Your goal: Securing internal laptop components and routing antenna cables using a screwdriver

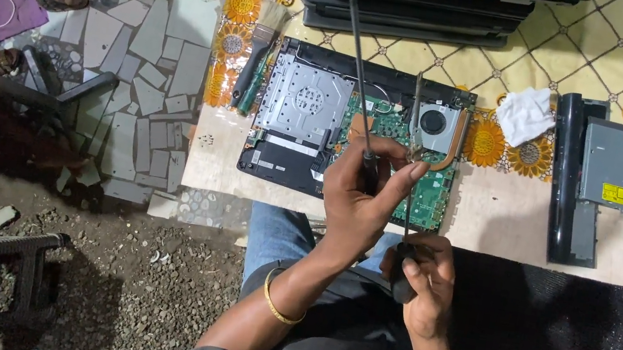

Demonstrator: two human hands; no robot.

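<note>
Covering the work table is a yellow cloth (593, 53) printed with orange flowers, with a pale board (489, 222) laid over its near part. Broken grey tiles (153, 64) and bare dirt lie to the left of the table.

An opened laptop chassis (352, 135) rests on the board with its underside exposed: green circuit board (431, 191), a silver metal plate (305, 100) and a round cooling fan (432, 122) with a copper heat pipe are visible.

Left hand (359, 196): raised over the near edge of the chassis, fingers curled. It grips a long thin black tool (359, 65) whose shaft slants up and away toward the stacked laptops (416, 3) at the far edge. Its forefinger and thumb are brought together at a small part above the circuit board (too small to identify).

Right hand (424, 282): closed around the dark handle of a screwdriver (412, 167), near the person's lap. The thin shaft runs upward to the area beside the fan, close to the left fingertips.

Other items:
- A paintbrush (258, 48) lies just left of the chassis.
- A crumpled white cloth (524, 114) lies right of the fan.
- A grey optical drive (620, 168) and a long black battery (563, 183) sit well to the right, touching each other.
</note>
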